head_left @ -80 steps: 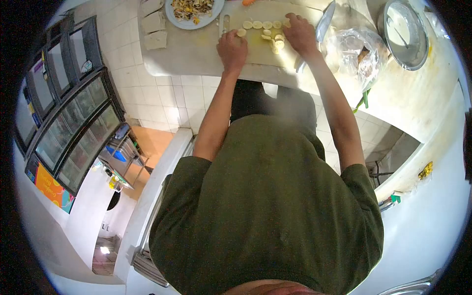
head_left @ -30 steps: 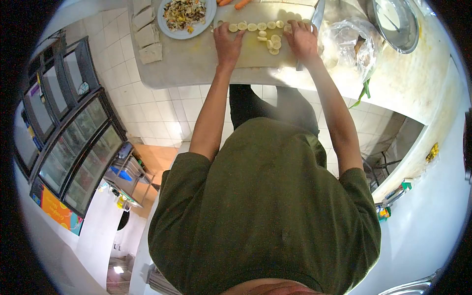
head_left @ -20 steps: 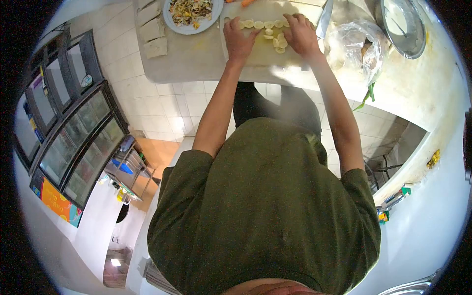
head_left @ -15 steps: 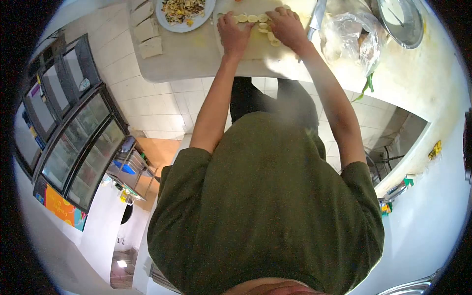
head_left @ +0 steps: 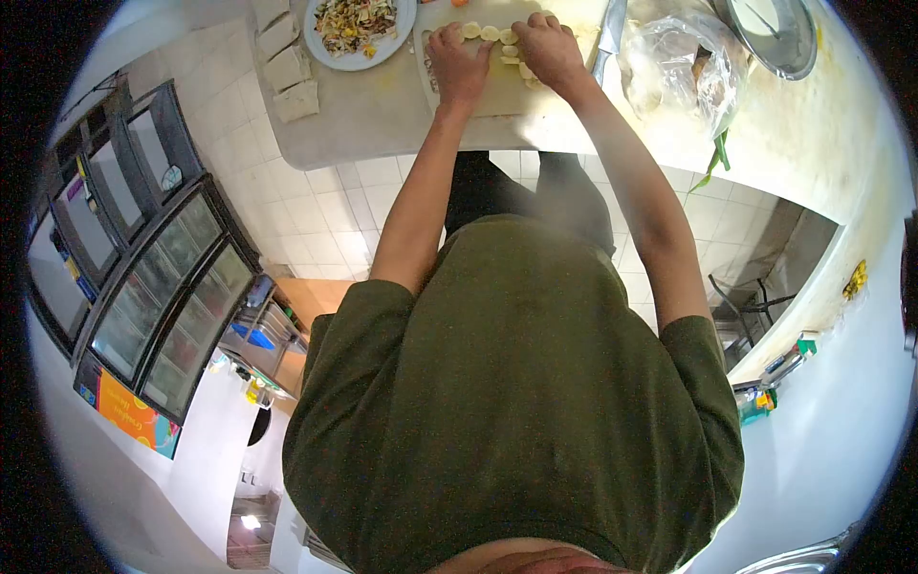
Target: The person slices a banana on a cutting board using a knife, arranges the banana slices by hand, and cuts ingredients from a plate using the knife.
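Several round, pale yellow slices (head_left: 491, 33) lie in a row between my hands at the top of the view; I cannot tell which food they are. My left hand (head_left: 459, 69) curls its fingers and thumb about the left end of the row. At the right end, my right hand (head_left: 552, 53) bends its fingers down over the slices and partly hides them. A few more slices (head_left: 513, 57) lie just below the row, near the right hand. Beneath it all is a pale cutting board (head_left: 507, 100). Close to the right hand lies a knife (head_left: 610, 38).
A plate (head_left: 360, 65) of chopped mixed food stands at the left, beside stacked pale, flat squares (head_left: 296, 100). Toward the right are a clear plastic bag (head_left: 679, 72), a green stalk (head_left: 715, 163) and a metal bowl (head_left: 798, 59). The table edge (head_left: 382, 157) runs before my body.
The view has shifted slightly. Both hands stay at the row of slices, and my right hand has moved a little left, now covering more of the loose slices below.
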Demonstrator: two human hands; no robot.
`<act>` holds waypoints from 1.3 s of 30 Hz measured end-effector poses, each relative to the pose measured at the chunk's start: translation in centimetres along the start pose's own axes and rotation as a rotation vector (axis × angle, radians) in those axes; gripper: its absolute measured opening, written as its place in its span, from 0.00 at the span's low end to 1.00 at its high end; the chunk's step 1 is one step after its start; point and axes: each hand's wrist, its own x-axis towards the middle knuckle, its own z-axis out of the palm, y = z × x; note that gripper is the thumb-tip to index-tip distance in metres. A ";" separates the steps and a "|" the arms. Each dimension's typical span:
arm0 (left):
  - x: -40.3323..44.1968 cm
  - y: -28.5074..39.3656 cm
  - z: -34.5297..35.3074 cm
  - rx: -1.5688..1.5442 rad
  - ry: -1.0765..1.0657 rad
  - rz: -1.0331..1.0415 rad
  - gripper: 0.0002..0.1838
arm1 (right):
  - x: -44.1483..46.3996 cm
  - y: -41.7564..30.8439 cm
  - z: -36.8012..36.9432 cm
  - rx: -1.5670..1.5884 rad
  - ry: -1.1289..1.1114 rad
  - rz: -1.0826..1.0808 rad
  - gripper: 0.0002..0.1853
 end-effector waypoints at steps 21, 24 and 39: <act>1.7 0.2 -0.7 0.260 -0.182 0.281 0.20 | -1.4 3.8 -1.2 0.133 -0.035 0.061 0.24; 1.6 0.3 -1.0 0.201 -0.177 0.273 0.19 | -1.6 4.1 -0.9 0.118 -0.021 0.029 0.23; -3.9 1.5 -0.1 0.078 -0.206 0.322 0.12 | -8.1 -1.8 -0.2 0.225 -0.072 0.221 0.17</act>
